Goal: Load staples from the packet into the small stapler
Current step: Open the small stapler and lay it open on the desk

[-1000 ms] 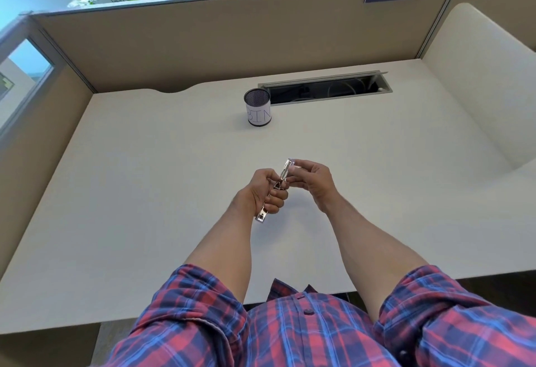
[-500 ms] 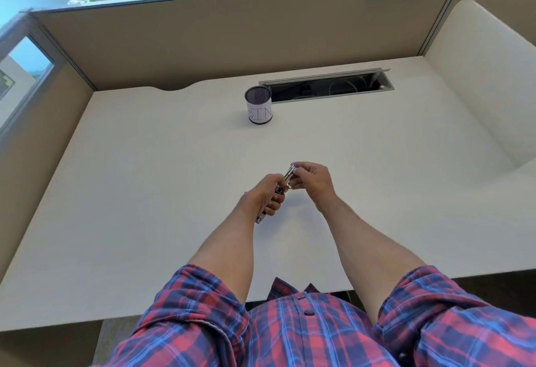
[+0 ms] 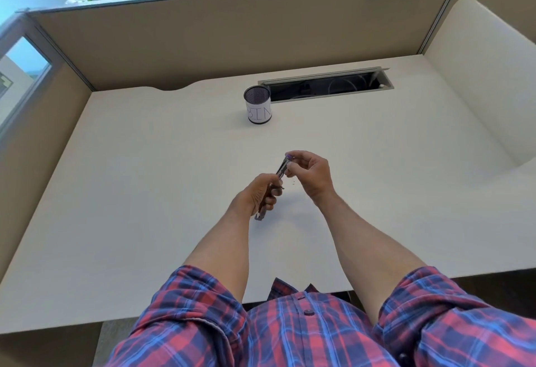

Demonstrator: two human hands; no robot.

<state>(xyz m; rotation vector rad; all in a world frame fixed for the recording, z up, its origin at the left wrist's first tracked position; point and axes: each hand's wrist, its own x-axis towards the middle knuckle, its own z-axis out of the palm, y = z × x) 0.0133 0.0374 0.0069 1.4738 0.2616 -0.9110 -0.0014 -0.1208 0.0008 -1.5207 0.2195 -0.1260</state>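
A small metal stapler (image 3: 282, 168) is held above the middle of the white desk (image 3: 145, 192), hinged open lengthwise. My left hand (image 3: 262, 192) is wrapped around its lower half, whose end (image 3: 260, 216) pokes out below the fist. My right hand (image 3: 310, 172) pinches the upper end with thumb and fingertips. A tiny loose speck, perhaps a staple (image 3: 293, 182), shows just below my right fingers. No staple packet is visible; whether staples sit in the stapler cannot be told.
A dark mesh cup (image 3: 257, 104) with a paper label reading BIN stands at the back centre. Behind it an open cable slot (image 3: 327, 84) is cut into the desk. Beige partition walls (image 3: 203, 42) close in the back and left.
Both hands have shifted slightly away from me with the stapler. My right hand has slid up to its upper end, and the stapler is spread more.
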